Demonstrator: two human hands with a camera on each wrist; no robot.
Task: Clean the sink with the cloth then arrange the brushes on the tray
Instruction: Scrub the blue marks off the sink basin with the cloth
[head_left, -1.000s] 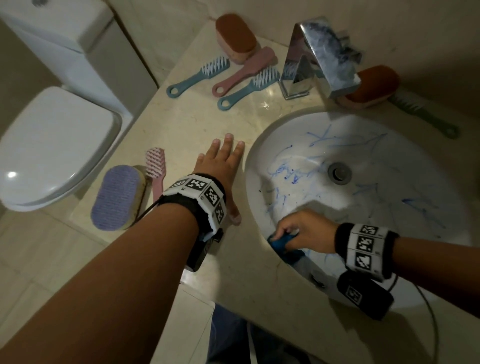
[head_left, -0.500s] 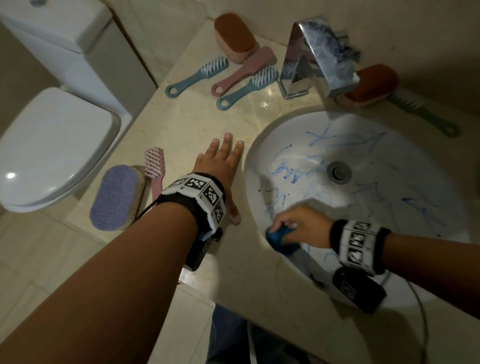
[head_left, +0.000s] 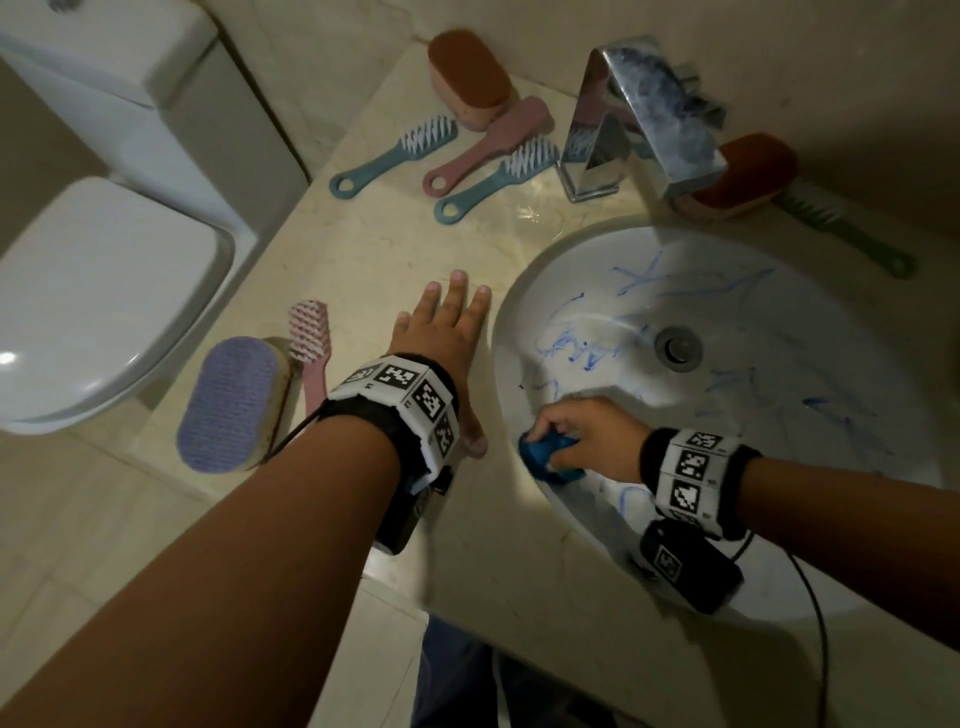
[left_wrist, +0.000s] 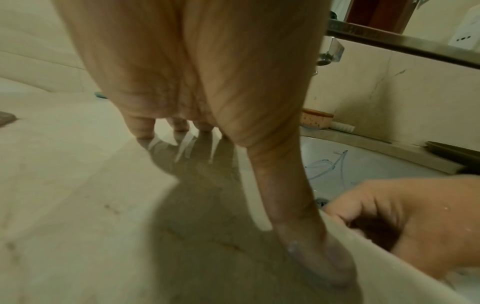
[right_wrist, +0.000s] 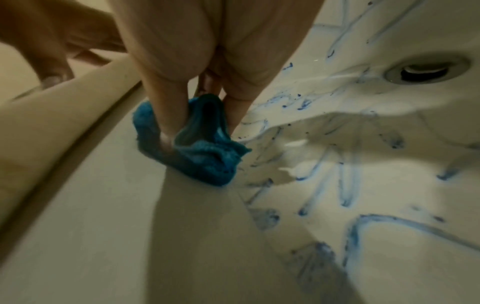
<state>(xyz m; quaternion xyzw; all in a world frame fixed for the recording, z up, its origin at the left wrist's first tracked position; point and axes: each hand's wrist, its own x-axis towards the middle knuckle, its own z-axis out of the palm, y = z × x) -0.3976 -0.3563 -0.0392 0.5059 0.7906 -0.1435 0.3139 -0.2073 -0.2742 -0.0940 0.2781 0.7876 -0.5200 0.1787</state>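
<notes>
The white sink (head_left: 810, 322) is streaked with blue marks (right_wrist: 345, 185) around its drain (head_left: 678, 347). My right hand (head_left: 587, 434) grips a bunched blue cloth (head_left: 548, 454) (right_wrist: 205, 152) and presses it on the basin's near left wall. My left hand (head_left: 447, 332) lies flat on the counter beside the sink rim, fingers straight, thumb at the rim (left_wrist: 324, 263). Two blue brushes (head_left: 395, 156) (head_left: 493, 182) and a pink brush (head_left: 488, 145) lie at the back. Another pink brush (head_left: 311, 348) lies left. A green brush (head_left: 841, 228) lies back right.
A chrome tap (head_left: 644, 114) stands behind the sink. Orange scrub pads sit at the back (head_left: 467, 73) and right of the tap (head_left: 743, 176); a purple pad (head_left: 228, 402) lies at the counter's left edge. A toilet (head_left: 93, 291) stands left. A dark tray edge (left_wrist: 451, 152) shows beyond the sink.
My right hand has slid the cloth a little leftward along the basin's near wall. The left hand has stayed flat on the counter.
</notes>
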